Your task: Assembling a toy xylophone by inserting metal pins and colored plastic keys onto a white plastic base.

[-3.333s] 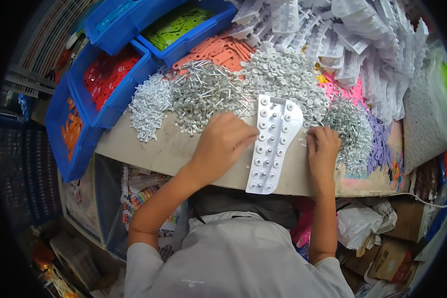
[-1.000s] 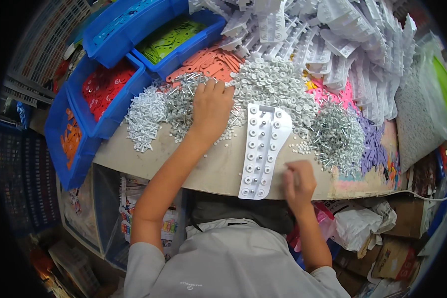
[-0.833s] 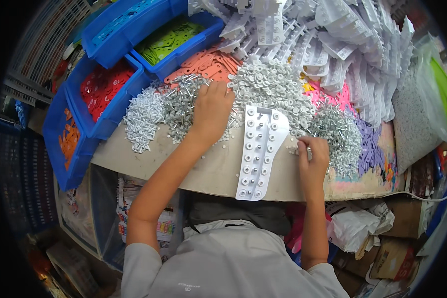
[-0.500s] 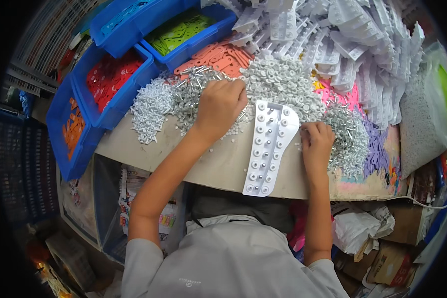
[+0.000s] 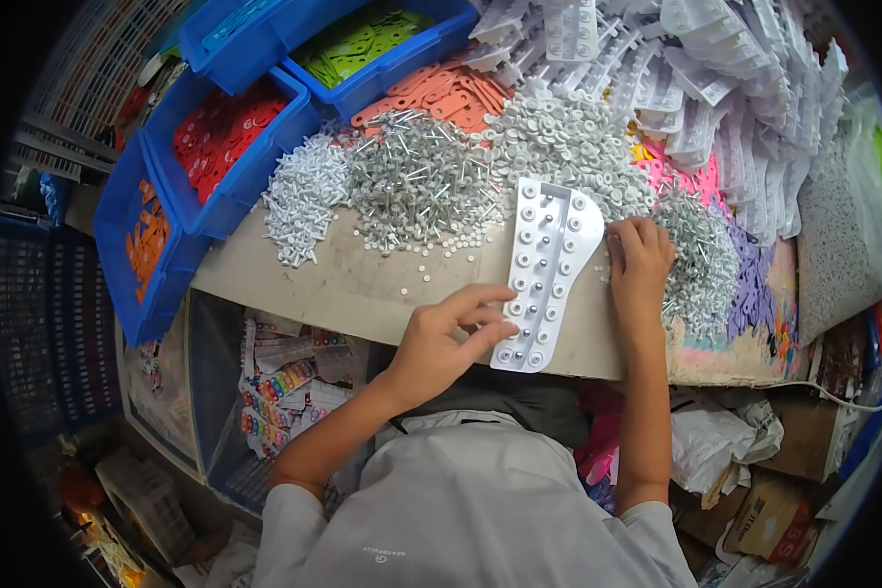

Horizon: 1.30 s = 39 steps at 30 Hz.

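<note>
A white foot-shaped plastic tray [image 5: 551, 235] lies on the table in front of me, with round grey-white caps set along both sides and metal pins down its middle channel. At its lower left edge is my left hand [image 5: 446, 338], thumb and fingers apart, fingertips by the caps; nothing shows between them. My right hand [image 5: 643, 263] is just right of the tray, its fingers bent and drawn together; whatever they hold is hidden. Beside it lies a pile of small metal pins [image 5: 701, 260]. Loose round caps [image 5: 563, 137] are heaped behind the tray.
Long metal pins [image 5: 416, 176] and small white pegs [image 5: 304, 196] lie heaped at left. Blue bins [image 5: 299, 127] hold red, orange, green and blue pieces. Salmon pieces [image 5: 446, 93], purple pieces [image 5: 748, 279] and stacked white trays [image 5: 696, 93] surround the work. A filled clear bag [image 5: 843, 225] stands right.
My left hand has come from the long metal pins down to the tray's lower left edge, and its fingers have spread. My right hand stays near the tray's right side.
</note>
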Each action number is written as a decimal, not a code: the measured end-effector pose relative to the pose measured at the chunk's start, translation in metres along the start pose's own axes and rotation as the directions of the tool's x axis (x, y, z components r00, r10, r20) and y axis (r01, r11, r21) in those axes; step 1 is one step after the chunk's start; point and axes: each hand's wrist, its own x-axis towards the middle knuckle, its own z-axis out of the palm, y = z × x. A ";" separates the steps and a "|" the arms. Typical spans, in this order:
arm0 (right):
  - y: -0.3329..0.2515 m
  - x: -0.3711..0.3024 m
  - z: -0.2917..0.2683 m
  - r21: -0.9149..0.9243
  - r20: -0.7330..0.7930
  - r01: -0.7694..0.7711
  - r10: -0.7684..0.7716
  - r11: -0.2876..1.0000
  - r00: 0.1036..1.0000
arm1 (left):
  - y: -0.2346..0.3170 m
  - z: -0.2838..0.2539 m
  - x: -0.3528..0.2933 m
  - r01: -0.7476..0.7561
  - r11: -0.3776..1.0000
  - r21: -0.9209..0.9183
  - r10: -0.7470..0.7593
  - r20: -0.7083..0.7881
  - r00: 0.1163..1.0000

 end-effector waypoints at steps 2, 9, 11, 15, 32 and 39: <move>0.003 -0.001 0.001 -0.021 0.031 0.012 -0.011 1.000 0.999 | -0.005 -0.001 -0.007 0.044 0.995 0.086 -0.046 0.019 0.999; -0.021 -0.020 -0.033 0.096 0.016 -0.023 0.022 0.995 1.000 | -0.017 0.003 -0.016 -0.284 0.889 0.359 0.276 0.076 0.958; -0.043 -0.032 -0.049 0.381 0.070 -0.105 0.084 0.918 0.994 | -0.021 0.005 -0.018 -0.324 0.870 0.372 0.305 0.111 0.946; -0.062 -0.052 -0.067 0.482 0.253 -0.197 0.079 0.854 0.964 | -0.025 0.011 -0.017 -0.316 0.846 0.429 0.299 0.109 0.948; -0.024 -0.067 -0.028 0.112 0.083 -0.046 0.037 0.993 0.996 | -0.034 0.007 -0.016 -0.478 0.708 0.520 0.494 0.120 0.861; -0.021 -0.060 -0.024 0.061 0.102 -0.024 0.018 0.998 0.995 | -0.036 0.008 -0.016 -0.467 0.723 0.509 0.490 0.097 0.866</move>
